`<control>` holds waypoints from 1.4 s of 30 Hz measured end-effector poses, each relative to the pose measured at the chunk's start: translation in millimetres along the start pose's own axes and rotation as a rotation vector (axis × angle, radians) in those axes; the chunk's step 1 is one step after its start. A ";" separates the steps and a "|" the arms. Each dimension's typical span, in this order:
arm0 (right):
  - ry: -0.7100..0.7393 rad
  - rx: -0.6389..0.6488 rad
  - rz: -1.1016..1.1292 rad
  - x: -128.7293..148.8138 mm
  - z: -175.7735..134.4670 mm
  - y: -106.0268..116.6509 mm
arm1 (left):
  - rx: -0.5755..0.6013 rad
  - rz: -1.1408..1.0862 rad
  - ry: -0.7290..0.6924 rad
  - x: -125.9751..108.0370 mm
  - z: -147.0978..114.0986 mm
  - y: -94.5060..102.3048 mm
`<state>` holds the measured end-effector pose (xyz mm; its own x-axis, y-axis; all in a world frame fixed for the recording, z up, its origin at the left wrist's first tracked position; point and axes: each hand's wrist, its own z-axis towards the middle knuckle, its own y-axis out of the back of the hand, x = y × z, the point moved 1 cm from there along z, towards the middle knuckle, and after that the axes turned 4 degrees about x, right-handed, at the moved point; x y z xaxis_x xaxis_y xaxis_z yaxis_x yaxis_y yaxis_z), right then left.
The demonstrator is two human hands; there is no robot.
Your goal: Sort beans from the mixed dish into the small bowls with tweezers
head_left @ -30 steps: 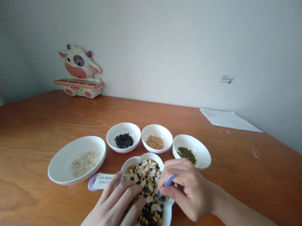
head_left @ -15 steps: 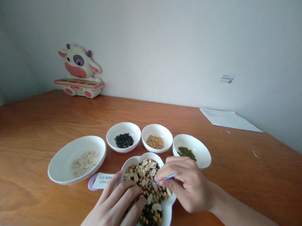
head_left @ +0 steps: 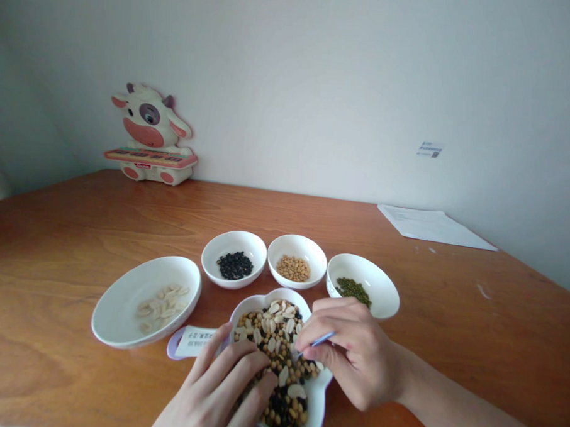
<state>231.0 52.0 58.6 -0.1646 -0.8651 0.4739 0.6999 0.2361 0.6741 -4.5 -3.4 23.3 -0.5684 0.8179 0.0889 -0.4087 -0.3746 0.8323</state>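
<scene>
A white scalloped tray (head_left: 315, 403) with a lilac edge holds a mix of peanut halves, yellow beans, black beans and small green beans. My left hand (head_left: 225, 387) lies over its near left side, fingers spread and bent, fingertips among the beans; it grips nothing that I can see. Above the tray's right side, my right hand (head_left: 349, 351) is closed in a pinch on slim blue tweezers (head_left: 324, 338). Their tips point down-left into the mix. Whether anything is between the tips, I cannot tell. A labelled lilac handle (head_left: 174, 344) sticks out left of the tray.
Behind the tray stand white bowls of black beans (head_left: 234, 265), yellow beans (head_left: 292, 268) and green beans (head_left: 352, 290). A larger bowl (head_left: 115, 313) with peanut halves is at left. A cow toy keyboard (head_left: 151, 138) and white papers (head_left: 435, 225) lie farther back by the wall.
My right hand has shifted slightly down, and the tweezers' tips have moved right and lower in the mix. My left hand stays in place.
</scene>
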 end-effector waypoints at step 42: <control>-0.256 -0.535 -0.601 -18.7 -13.0 62.6 | 0.009 0.010 0.012 -0.2 -2.4 -2.2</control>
<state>286.9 77.2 84.5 -0.7214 -0.6345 0.2773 0.6671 -0.5294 0.5242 -5.2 -3.8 20.1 -0.5809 0.8089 0.0905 -0.3970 -0.3787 0.8360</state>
